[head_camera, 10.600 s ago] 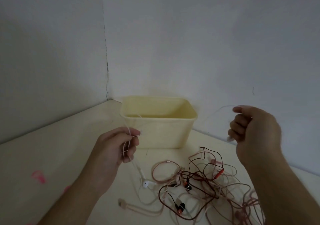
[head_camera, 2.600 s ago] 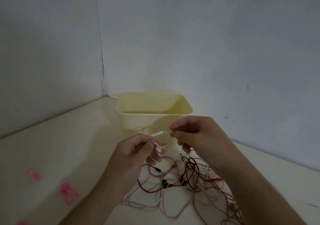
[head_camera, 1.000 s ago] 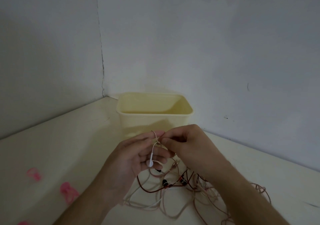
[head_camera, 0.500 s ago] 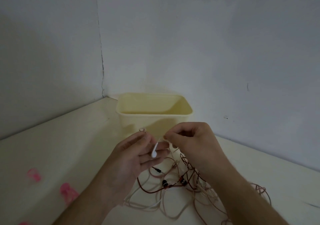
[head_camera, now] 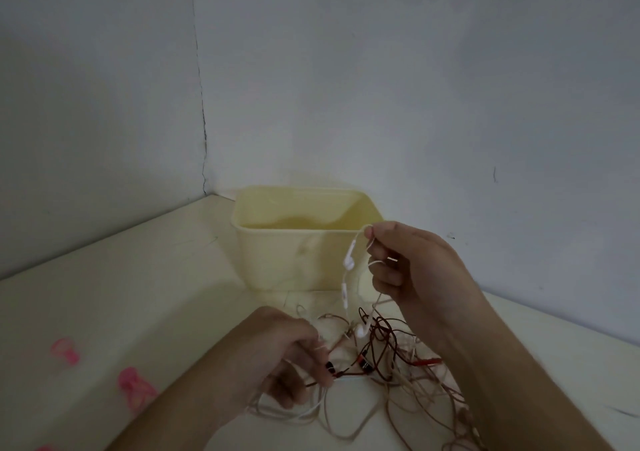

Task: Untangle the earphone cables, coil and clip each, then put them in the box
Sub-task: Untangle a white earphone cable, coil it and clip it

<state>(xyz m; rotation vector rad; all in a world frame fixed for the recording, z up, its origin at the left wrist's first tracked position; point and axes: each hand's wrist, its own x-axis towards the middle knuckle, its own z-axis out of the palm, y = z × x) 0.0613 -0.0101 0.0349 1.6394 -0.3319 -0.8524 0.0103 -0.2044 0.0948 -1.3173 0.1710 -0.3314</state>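
My right hand [head_camera: 412,267] is raised in front of the pale yellow box [head_camera: 277,260] and pinches the white earphone cable [head_camera: 346,277]; one white earbud hangs just below my fingertips, a second dangles lower by the pile. My left hand [head_camera: 280,353] is down on the table, fingers curled into the tangle of cables [head_camera: 388,374], gripping white and red strands. The tangle mixes dark red, pinkish and white cables with black-and-red earbuds. The box stands open against the wall corner.
Pink clips [head_camera: 133,386] lie on the cream table [head_camera: 121,294] at the left, another clip [head_camera: 65,350] farther left. Grey walls meet in a corner behind the box. The cable pile spreads to the lower right under my right forearm.
My hands have parted: the right hand lifted the white cable with its earbud up and right, the left hand dropped to the tangle on the table.
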